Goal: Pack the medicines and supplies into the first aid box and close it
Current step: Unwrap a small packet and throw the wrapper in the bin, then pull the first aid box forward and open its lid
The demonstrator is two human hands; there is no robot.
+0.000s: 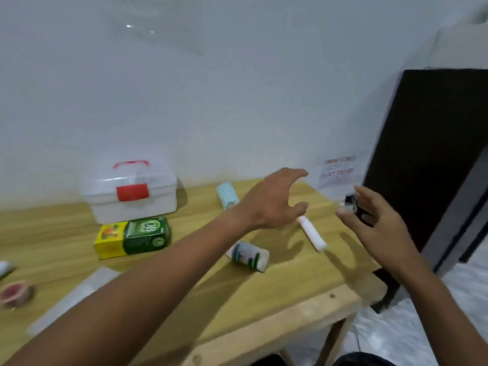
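Well left of both hands point(272, 199): closed first aid box point(129, 192).

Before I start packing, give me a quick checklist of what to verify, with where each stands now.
1. Box open to load: not ok, lid down, red latch in front.
2. Left hand free: ok, open, empty.
3. Right hand free: cannot tell, a dark thing sits by its fingers.
4. White tube in reach: ok, just below the left hand.
5. Bottle stable: ok, lying on its side.
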